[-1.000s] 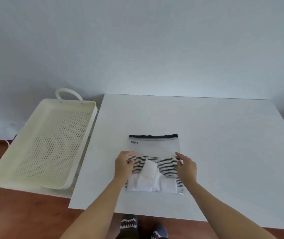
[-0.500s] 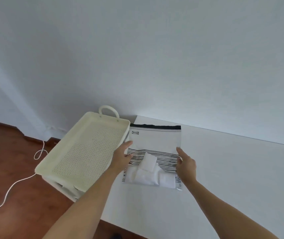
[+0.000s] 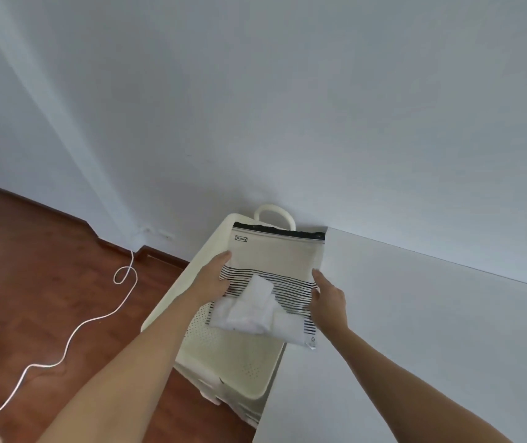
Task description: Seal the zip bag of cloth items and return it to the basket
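Observation:
The clear zip bag (image 3: 276,257) with a dark zip strip along its far edge holds striped and white folded cloth items (image 3: 255,306). It hangs level above the cream perforated basket (image 3: 230,356). My left hand (image 3: 212,279) grips the bag's left edge and my right hand (image 3: 327,302) grips its right edge. The bag hides much of the basket's far half; only the basket's looped handle (image 3: 273,211) shows behind it.
The white table (image 3: 431,330) lies to the right, its left edge against the basket. A white cable (image 3: 96,318) snakes over the wooden floor on the left. A pale wall runs close behind the basket and table.
Both hands have carried the bag leftward off the table to above the basket. The view has swung left with it.

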Available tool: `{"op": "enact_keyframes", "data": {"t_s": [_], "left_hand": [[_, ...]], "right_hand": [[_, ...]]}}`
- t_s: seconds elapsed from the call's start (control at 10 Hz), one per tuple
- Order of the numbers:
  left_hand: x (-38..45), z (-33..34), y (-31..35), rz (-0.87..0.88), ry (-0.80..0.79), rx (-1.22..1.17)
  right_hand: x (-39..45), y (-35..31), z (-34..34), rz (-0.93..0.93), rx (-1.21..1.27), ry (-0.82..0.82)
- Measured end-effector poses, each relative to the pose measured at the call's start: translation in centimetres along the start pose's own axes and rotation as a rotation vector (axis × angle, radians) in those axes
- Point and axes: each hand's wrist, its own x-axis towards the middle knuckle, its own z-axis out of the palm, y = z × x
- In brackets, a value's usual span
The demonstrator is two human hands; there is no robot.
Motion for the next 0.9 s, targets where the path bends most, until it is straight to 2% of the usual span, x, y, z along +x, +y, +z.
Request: {"op": "enact_keyframes", "data": {"t_s": [0.3, 0.6, 0.7, 0.8, 0.9], "left_hand": [[5.9, -1.3, -8.4, -0.035, -0.209, 0.23], [7.2, 0.7, -10.8, -0.062, -0.288, 0.286], [6.9, 1.1, -10.7, -0.085, -0.284, 0.284], [6.3, 1.8, -10.1, -0.089, -0.205, 0.278], [6.0, 3.0, -8.5, -0.029, -0.094, 0.303]], "right_hand": [[1.6, -3.6, 8.6, 0.122, -0.157, -0.221], [1.7, -3.1, 11.5, 0.316, -0.188, -0.398], [1.5, -3.3, 10.9, 0.395, -0.181, -0.476], [1.3, -3.4, 10.0, 0.374, -0.183, -0.542], [0.8, -3.5, 8.7, 0.339, -0.082, -0.561]]}}
